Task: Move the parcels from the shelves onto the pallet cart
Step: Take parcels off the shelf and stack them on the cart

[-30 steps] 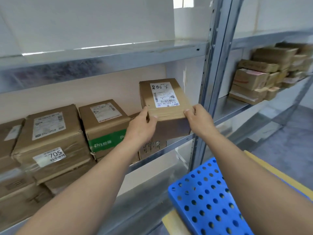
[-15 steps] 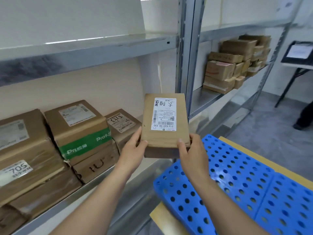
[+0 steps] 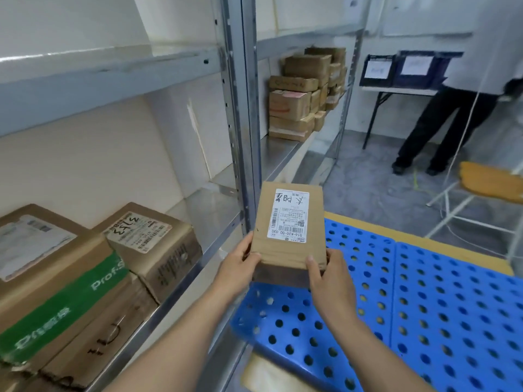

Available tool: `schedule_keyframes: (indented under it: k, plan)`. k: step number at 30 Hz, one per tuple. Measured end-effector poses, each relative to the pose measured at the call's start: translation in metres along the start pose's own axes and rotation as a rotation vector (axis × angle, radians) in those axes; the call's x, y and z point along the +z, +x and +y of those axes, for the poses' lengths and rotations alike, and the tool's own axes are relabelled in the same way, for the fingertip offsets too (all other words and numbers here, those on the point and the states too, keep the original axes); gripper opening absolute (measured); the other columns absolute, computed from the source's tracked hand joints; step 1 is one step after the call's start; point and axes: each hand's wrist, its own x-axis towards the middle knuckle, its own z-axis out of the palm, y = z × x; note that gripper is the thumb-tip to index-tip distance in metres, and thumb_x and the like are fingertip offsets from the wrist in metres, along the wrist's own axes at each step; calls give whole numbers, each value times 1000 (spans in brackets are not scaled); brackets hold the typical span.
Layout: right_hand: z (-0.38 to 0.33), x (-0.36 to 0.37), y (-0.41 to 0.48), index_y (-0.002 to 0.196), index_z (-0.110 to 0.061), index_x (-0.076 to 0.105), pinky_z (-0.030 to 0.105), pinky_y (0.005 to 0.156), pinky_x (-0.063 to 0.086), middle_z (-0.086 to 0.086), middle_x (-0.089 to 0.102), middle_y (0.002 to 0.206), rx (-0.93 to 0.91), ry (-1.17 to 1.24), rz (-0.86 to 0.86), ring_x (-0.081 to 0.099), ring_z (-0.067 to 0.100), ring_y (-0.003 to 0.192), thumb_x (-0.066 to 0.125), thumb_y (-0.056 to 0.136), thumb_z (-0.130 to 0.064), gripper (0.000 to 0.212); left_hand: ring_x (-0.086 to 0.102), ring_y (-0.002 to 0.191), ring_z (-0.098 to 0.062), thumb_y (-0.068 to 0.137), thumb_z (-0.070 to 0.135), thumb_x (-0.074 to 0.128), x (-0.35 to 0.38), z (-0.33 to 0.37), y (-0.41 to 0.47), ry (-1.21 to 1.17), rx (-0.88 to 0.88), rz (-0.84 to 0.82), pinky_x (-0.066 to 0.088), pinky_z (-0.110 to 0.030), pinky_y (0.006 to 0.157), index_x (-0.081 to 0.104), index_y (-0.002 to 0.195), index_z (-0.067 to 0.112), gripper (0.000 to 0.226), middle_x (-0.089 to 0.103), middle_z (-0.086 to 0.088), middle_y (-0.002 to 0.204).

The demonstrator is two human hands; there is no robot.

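Note:
A flat brown parcel (image 3: 288,250) with a white shipping label is in the air between the shelf post and the blue pallet. My left hand (image 3: 240,261) grips its near left corner, thumb on top. My right hand (image 3: 325,275) grips the near right corner the same way. The parcel hangs over the near left part of the blue perforated pallet (image 3: 410,306), which lies on a yellow-edged cart (image 3: 424,243). Several brown parcels (image 3: 152,244) stay on the shelf (image 3: 215,244) at the left, one with green tape (image 3: 65,304).
A grey metal shelf post (image 3: 243,137) stands just behind the parcel. A second stack of cartons (image 3: 305,94) fills the far shelf bay. A person in dark trousers (image 3: 441,123) stands at a table with dark crates at the back right. A white-framed chair (image 3: 481,193) is beside the cart.
Both hands have carried the parcel off the shelf, rightward and down, past the post to above the blue pallet. My view has swung right, showing the person and the table.

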Motion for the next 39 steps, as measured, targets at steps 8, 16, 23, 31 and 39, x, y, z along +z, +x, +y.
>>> schedule_keyframes:
  k: [8, 16, 23, 31, 39]
  plan:
    - [25, 20, 4, 123, -12, 45, 37, 76, 49, 3, 55, 116, 171, -39, 103, 54, 20, 100, 44, 97, -40, 39, 38, 115, -2, 97, 17, 45, 20, -20, 45, 39, 7, -196, 33, -24, 100, 33, 142, 40, 52, 45, 17, 131]
    - [33, 28, 9, 142, -21, 32, 40, 96, 45, -4, 45, 138, 275, -51, 57, 45, 16, 124, 53, 80, -65, 79, 44, 125, -5, 83, 35, 68, 15, -52, 86, 17, 2, -419, 34, -32, 109, 18, 150, 32, 84, 42, 12, 144]
    - [55, 26, 26, 148, -27, 23, 38, 87, 46, -3, 51, 130, 347, 35, -68, 50, 20, 116, 78, 73, -32, 93, 57, 105, -12, 81, 17, 67, 21, -64, 107, 339, 51, -543, 44, -17, 89, 7, 150, 36, 93, 50, 11, 129]
    - [69, 36, 57, 138, -23, 35, 31, 76, 38, -6, 50, 107, 319, 25, -95, 48, 15, 97, 75, 80, -19, 70, 55, 108, -15, 87, 9, 56, 30, -61, 132, 374, 100, -548, 43, -25, 88, 2, 150, 35, 87, 53, 2, 130]
    - [78, 45, 68, 129, -24, 41, 42, 85, 46, -1, 54, 112, 319, -147, -101, 50, 26, 113, 75, 78, -32, 62, 56, 87, -16, 88, 9, 50, 33, -65, 149, 422, 92, -537, 41, -20, 63, 3, 151, 33, 82, 56, 0, 107]
